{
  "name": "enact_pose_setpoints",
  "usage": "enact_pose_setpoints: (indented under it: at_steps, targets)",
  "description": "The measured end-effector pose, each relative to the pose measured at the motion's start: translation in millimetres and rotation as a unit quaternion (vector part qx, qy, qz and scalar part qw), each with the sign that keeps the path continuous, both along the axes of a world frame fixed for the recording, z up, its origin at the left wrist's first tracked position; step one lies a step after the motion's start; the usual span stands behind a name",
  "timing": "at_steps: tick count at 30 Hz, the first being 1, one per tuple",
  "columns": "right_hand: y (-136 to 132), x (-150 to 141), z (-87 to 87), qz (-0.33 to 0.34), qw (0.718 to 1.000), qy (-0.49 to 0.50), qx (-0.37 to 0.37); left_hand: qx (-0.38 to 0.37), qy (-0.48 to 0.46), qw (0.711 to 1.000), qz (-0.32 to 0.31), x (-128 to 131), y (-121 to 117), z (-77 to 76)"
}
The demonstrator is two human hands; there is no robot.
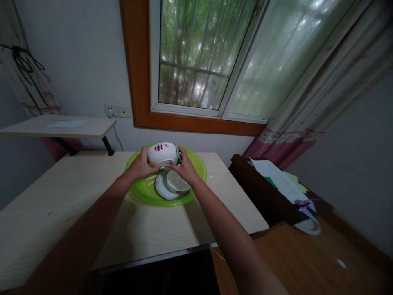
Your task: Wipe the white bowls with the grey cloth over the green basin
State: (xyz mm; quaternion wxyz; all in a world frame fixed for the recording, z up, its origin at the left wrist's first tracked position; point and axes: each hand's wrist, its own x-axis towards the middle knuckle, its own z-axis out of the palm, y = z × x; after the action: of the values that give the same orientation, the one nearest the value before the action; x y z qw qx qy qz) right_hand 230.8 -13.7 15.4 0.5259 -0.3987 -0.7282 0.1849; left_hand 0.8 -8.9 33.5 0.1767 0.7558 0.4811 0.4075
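Observation:
Both hands grip a white bowl (162,153) with red and dark print, tilted on its side above a round green plastic tray (137,196). My left hand (142,166) closes on its left side, thumb at the base. On the right side, my right hand (185,165) holds it, its thumb also near the base. A second bowl, possibly another dark-patterned one, shows at the held bowl's right edge; I cannot make it out fully. In the tray below lie a white plate (161,189) and a white bowl (177,182) resting on it. Pale sticks (150,179) lie beside the plate.
The tray sits on a light wooden table (153,229) against the wall below a window (196,61). A small raised shelf (61,125) stands on the left part of the table. Right of the table is a dark piece of furniture (258,192) with papers on it.

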Motion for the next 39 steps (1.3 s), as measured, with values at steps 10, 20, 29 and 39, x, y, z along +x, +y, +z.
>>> enact_pose_setpoints:
  at_steps: [10,20,29,39]
  targets:
    - [-4.6,2.2,5.1,-0.025,0.993,-0.053,0.102,0.077,-0.007,0.996,-0.037,0.8,9.3,-9.9]
    - [-19.2,1.9,18.5,-0.024,0.971,-0.176,0.162,0.066,0.028,0.997,-0.008,0.9,13.3,-12.2]
    - [-38.0,-4.4,32.0,0.019,0.931,-0.286,0.225,0.034,0.030,0.999,-0.004,5.8,5.6,-2.6]
    - [-25.0,-0.8,20.3,-0.061,0.968,-0.180,0.165,0.052,-0.005,0.999,0.017,3.1,11.9,-9.3]
